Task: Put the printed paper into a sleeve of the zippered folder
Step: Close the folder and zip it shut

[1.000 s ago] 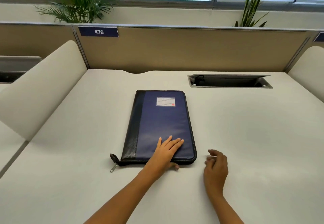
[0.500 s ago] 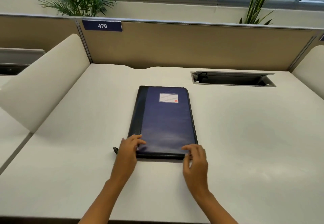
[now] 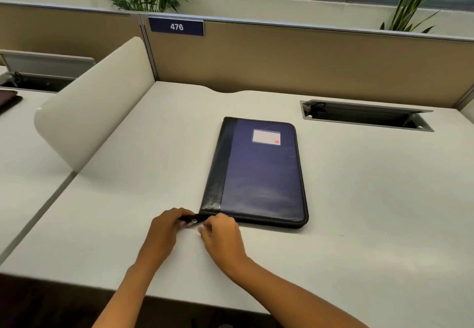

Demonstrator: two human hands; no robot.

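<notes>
A dark blue zippered folder (image 3: 261, 173) with a black spine strip and a white label lies closed on the white desk (image 3: 372, 212). At its near left corner a black zipper tab (image 3: 191, 218) with a metal pull sticks out. My left hand (image 3: 166, 227) pinches the end of that tab. My right hand (image 3: 220, 232) sits right beside it at the folder's near edge, fingers curled at the zipper; I cannot tell if it grips anything. No printed paper is in view.
A curved white divider (image 3: 95, 112) stands to the left. A tan partition with a "476" plate (image 3: 176, 27) closes the back. An open cable tray (image 3: 366, 115) is sunk into the desk at the back right. The desk's front edge runs just below my wrists.
Both hands slid left along the folder's near edge to its left corner. My left hand took hold of the zipper tab. The camera view shifted right and down.
</notes>
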